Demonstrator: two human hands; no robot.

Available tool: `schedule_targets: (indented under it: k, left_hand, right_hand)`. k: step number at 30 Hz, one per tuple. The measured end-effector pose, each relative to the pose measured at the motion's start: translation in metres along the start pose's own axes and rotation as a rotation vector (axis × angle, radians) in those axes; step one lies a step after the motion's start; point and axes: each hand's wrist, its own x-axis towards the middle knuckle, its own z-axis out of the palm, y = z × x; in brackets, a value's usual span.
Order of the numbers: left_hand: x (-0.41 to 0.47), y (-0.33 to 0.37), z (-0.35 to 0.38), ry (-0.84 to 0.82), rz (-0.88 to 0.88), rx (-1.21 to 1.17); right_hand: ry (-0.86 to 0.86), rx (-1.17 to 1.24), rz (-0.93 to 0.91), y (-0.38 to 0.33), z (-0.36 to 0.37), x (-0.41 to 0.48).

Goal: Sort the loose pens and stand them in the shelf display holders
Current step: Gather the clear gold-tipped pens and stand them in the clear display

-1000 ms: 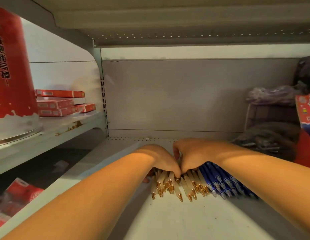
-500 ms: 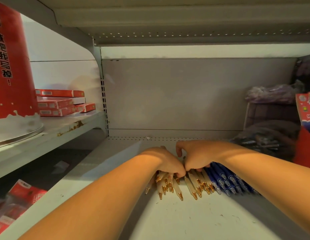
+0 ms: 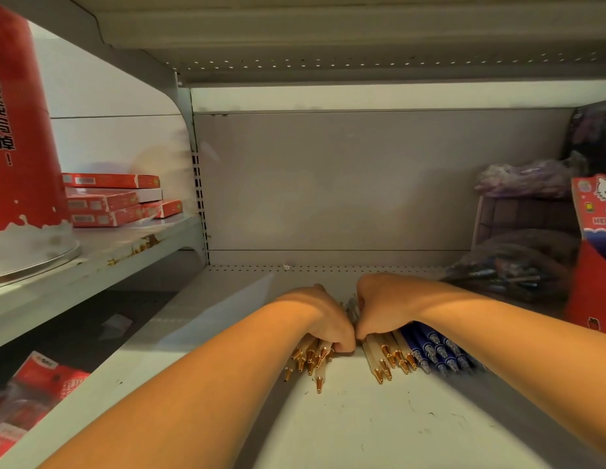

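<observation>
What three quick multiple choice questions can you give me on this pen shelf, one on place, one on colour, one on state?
1. Beside the cream pens, where are the blue pens? A. left B. right C. on top
2. What colour are the cream pens' tips? A. black B. green C. gold
3. How are the cream pens? A. lying on the shelf B. standing in a holder C. sealed in a bag
Answers: B, blue lies rightmost; C, the tips shine gold; A, the left hand and right hand grip them flat on the shelf.
</observation>
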Motion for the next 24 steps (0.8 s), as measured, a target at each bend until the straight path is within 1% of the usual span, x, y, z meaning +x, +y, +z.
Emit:
schedule_targets:
  k: [2, 6, 11, 14, 21, 24]
  left_hand:
    - [0.000, -0.005, 0.001, 0.021, -0.023, -0.061]
    - [0.001, -0.010, 0.001, 0.066, 0.001, -0.118]
    - [0.001, -0.013, -0.003, 0.046, 0.006, -0.147]
    - [0.004, -0.016, -0.003, 0.042, 0.000, -0.177]
    - [0.005, -0.017, -0.004, 0.050, 0.025, -0.129]
    - [0.005, -0.024, -0.006, 0.001, 0.019, -0.206]
  right_hand:
    - [0.013, 0.001, 0.013, -0.002, 0.000, 0.000]
    - [0.043, 0.048, 0.029, -0.001, 0.001, 0.000]
    - [0.055, 0.143, 0.053, 0.002, 0.001, 0.001]
    - [0.096, 0.213, 0.058, 0.007, 0.001, 0.003]
    - [0.155, 0.540, 0.060, 0.016, -0.002, 0.002]
    - [0.147, 0.642, 0.056, 0.019, -0.004, 0.000]
